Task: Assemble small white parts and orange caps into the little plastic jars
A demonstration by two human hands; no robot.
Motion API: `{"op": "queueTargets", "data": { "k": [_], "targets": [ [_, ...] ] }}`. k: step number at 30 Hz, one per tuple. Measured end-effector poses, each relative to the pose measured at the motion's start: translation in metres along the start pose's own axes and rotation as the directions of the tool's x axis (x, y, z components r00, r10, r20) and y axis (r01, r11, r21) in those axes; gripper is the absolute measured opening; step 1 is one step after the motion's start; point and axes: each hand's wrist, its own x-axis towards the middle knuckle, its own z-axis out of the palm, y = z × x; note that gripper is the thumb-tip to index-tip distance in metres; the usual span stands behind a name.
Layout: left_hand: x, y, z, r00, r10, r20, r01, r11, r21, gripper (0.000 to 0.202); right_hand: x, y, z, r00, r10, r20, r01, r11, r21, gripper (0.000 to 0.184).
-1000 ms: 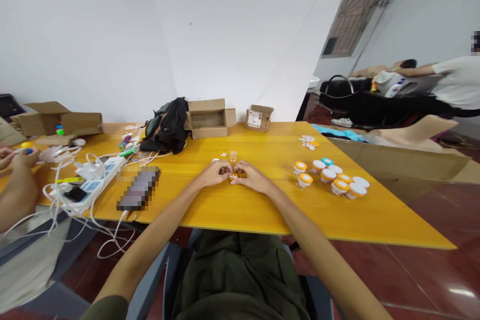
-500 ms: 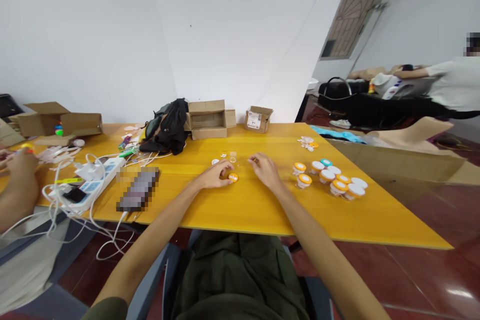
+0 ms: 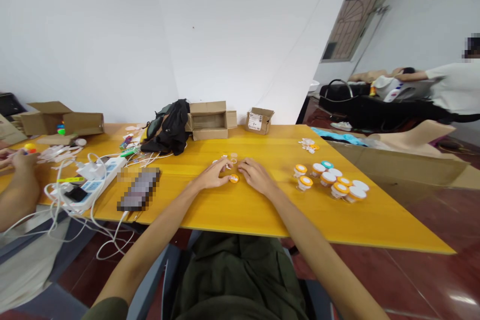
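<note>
Both my hands rest on the yellow table [image 3: 262,210] near its middle. My left hand [image 3: 213,174] has its fingers stretched forward toward small white bits [image 3: 224,156] and a small clear cup [image 3: 234,157]. My right hand [image 3: 254,175] lies palm down with curled fingers, its fingertips close to those of the left hand. A small orange-lidded jar [image 3: 234,178] stands on the table between the two hands, just below the fingertips. I cannot make out whether either hand pinches something small.
A cluster of orange, white and teal lidded jars [image 3: 332,180] stands to the right. Cardboard boxes [image 3: 208,119], a black bag [image 3: 168,127], a power strip with cables [image 3: 93,177] and a phone [image 3: 138,189] lie left and behind. Another person's hand [image 3: 18,167] is at far left.
My right hand left the orange-lidded jar, swung out to the right, then came back beside the left hand. The jar now stands free on the table between them.
</note>
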Motion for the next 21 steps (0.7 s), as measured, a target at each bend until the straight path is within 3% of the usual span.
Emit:
{"op": "queueTargets", "data": {
  "k": [5,13,21],
  "targets": [
    [-0.002,-0.002,-0.011,0.985,-0.035,-0.168,0.068,0.979,0.191,0.042,0.000,0.002,0.003,0.998,-0.048,-0.031,0.048,0.999,-0.005,0.027],
    [-0.004,-0.015,-0.008,0.989,-0.087,-0.123,0.124,0.933,0.337,0.043,0.001,-0.006,0.003,0.996,-0.086,0.022,0.087,0.994,-0.067,0.054],
    [-0.002,-0.015,-0.009,0.991,-0.072,-0.115,0.107,0.937,0.332,0.023,0.002,-0.011,0.005,0.994,-0.088,0.068,0.094,0.991,-0.091,0.053]
  ]
}}
